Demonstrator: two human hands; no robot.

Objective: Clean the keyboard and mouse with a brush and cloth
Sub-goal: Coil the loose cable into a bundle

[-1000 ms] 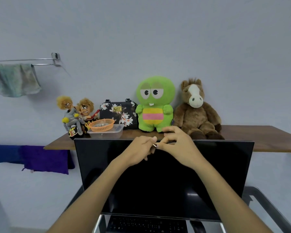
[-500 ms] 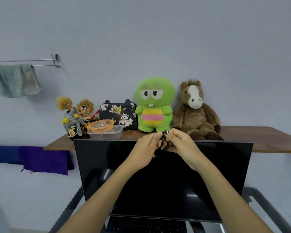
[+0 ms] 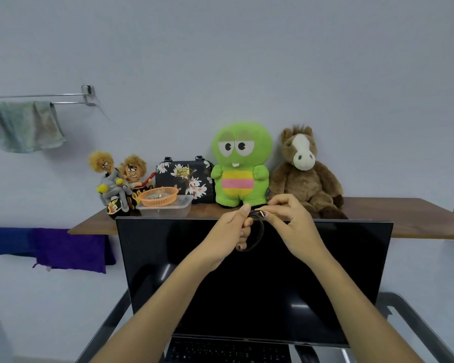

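Keyboard (image 3: pixel 227 351) lies low under your forearms, well below your fingers, while your left hand (image 3: pixel 230 233) and right hand (image 3: pixel 291 222) both pinch a looped black cable (image 3: pixel 257 233) before the monitor (image 3: pixel 254 281).

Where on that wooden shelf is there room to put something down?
The shelf is bare right of the brown horse, out to its far end. The left part is crowded: dolls, orange basket, floral bag, green plush.
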